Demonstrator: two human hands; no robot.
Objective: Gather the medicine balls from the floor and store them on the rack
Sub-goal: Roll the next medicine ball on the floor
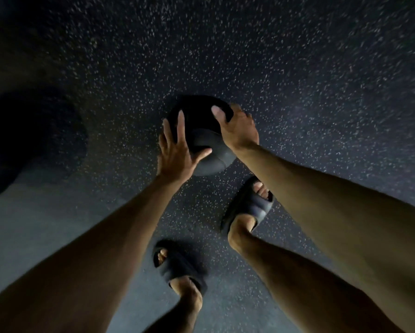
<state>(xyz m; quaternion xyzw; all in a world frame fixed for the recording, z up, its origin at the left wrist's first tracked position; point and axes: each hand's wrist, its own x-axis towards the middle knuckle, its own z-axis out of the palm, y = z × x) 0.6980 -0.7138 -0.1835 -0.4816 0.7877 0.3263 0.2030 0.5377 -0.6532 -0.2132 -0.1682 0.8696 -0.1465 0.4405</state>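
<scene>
The medicine ball (202, 138) sits on the floor (297, 68), held between the left hand (177, 152), fingers spread flat, and the right hand (238, 131), curled over it. As the left only presses, the ball may slip onto the toes (261, 191).

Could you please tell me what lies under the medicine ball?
Only speckled dark floor shows around the medicine ball. The spot beneath it is hidden by the ball itself, so whether it rests there or is lifted cannot be told.
</scene>
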